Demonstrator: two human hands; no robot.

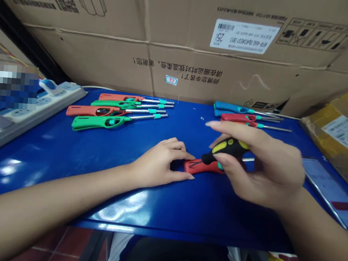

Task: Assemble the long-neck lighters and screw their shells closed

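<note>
Near the front edge of the blue bench (69,154), a red lighter (203,167) lying flat, handle end pinned under the curled fingertips of the left hand (162,163). Right hand (261,165) clenched around the black-and-yellow handle of a screwdriver (228,147), index finger stretched out straight above it, tip apparently pressed against the lighter's body (the exact contact point hidden by the fingers). Metal nozzle of the lighter mostly lost behind the right palm.

To do this well, by judgement: lighter kept flat and firmly pressed so it cannot roll, driver held square to the screw, steady downward pressure while turning, no slipping off the plastic.

Toward the back left corner, four lighters (115,112) in red and green, laid parallel beside a power strip (34,107). Toward the back right, three more (244,116), blue and red. Phone (332,191) at the right edge, cardboard boxes (181,38) along the back.
</note>
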